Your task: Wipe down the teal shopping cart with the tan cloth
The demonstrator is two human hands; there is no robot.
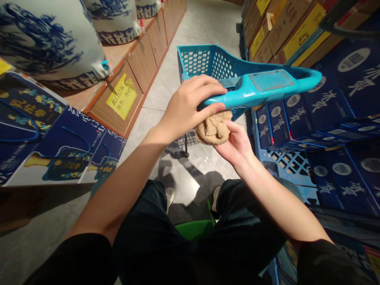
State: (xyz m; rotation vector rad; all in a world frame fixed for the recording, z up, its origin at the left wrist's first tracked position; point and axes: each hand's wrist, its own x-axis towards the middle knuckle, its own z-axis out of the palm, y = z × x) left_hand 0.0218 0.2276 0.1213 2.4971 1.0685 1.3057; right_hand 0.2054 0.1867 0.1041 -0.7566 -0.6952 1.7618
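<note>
My left hand (pixel 197 99) is wrapped over the near end of a blue shopping cart's handle (pixel 258 89), with the thumb on the side toward me. Just below that grip, my right hand (pixel 237 144) has hold of a bunched tan cloth (pixel 213 128) with a fuzzy surface. The cloth lies close under the left thumb and the handle; whether it touches them I cannot tell. Most of the right fingers are hidden behind the cloth. Beyond the handle is the cart's perforated blue basket (pixel 204 61).
Large blue-and-white jars (pixel 44 39) stand on a wooden cabinet (pixel 145 59) at left, above dark blue gift boxes (pixel 59 146). To the right, blue cartons (pixel 338 174) sit on a blue pallet (pixel 285 160). A green seat (pixel 194 229) shows between my legs.
</note>
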